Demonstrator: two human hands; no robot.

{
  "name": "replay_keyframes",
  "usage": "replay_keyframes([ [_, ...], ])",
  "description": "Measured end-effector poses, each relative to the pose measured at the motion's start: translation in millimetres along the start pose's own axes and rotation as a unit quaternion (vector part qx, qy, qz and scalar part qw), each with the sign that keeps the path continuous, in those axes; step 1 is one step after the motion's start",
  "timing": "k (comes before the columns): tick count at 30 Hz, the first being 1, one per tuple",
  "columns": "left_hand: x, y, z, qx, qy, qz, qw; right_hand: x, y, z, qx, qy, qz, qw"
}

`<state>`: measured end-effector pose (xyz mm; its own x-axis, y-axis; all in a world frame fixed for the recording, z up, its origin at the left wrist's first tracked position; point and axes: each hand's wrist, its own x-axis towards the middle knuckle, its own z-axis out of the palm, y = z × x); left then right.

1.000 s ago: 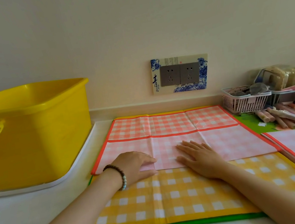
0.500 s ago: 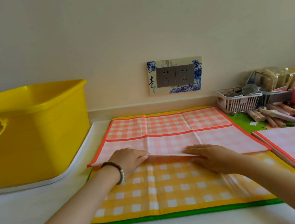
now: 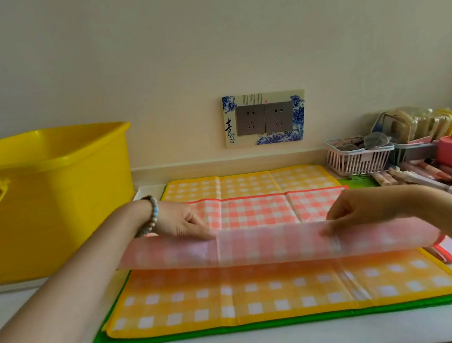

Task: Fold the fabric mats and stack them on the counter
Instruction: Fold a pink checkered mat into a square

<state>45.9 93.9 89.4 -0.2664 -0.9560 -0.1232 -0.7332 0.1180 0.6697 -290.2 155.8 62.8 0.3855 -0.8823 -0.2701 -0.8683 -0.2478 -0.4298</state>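
Both hands were pressing the pink checked mat (image 3: 256,214) flat half a second ago; now left hand (image 3: 180,221) and right hand (image 3: 360,206) pinch its near edge, lifted over the yellow checked mat (image 3: 240,295). White surface (image 3: 17,314), yellow tub (image 3: 43,203) far left, clutter right.

A pink checked mat (image 3: 259,211) is held above the tabletop (image 3: 8,312) at mid-frame, its near part lifted and blurred. It is pinched by the left hand (image 3: 180,220) and the right hand (image 3: 358,207). Beneath it, a yellow checked mat (image 3: 240,295) is spread over a green mat (image 3: 275,322). A yellow tub (image 3: 42,200) is seen at the left, a white basket (image 3: 358,158) at the right.
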Motion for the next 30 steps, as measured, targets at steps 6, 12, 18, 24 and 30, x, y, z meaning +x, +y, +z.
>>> replay_keyframes([
  [6, 23.0, -14.5, 0.4, 0.131, -0.002, 0.028, 0.991, 7.4, 0.3, -23.0, 0.055, 0.020, 0.008, 0.998],
  [12, 42.4, -13.5, 23.7, 0.140, 0.091, 0.137, 0.976, 49.9, 26.3, -17.3, -0.011, 0.188, -0.022, 0.982],
  [18, 49.2, -22.9, 65.6, 0.149, 0.087, 0.212, 0.962, 91.0, 52.9, -2.0, 0.035, 0.269, 0.032, 0.962],
  [24, 55.1, -27.6, 101.9, 0.229, 0.022, 0.183, 0.956, 125.6, 70.5, 16.9, 0.019, 0.300, 0.070, 0.951],
  [30, 71.1, -41.1, 116.8, 0.233, 0.011, 0.164, 0.958, 147.4, 78.4, 20.2, 0.023, 0.334, 0.124, 0.934],
])
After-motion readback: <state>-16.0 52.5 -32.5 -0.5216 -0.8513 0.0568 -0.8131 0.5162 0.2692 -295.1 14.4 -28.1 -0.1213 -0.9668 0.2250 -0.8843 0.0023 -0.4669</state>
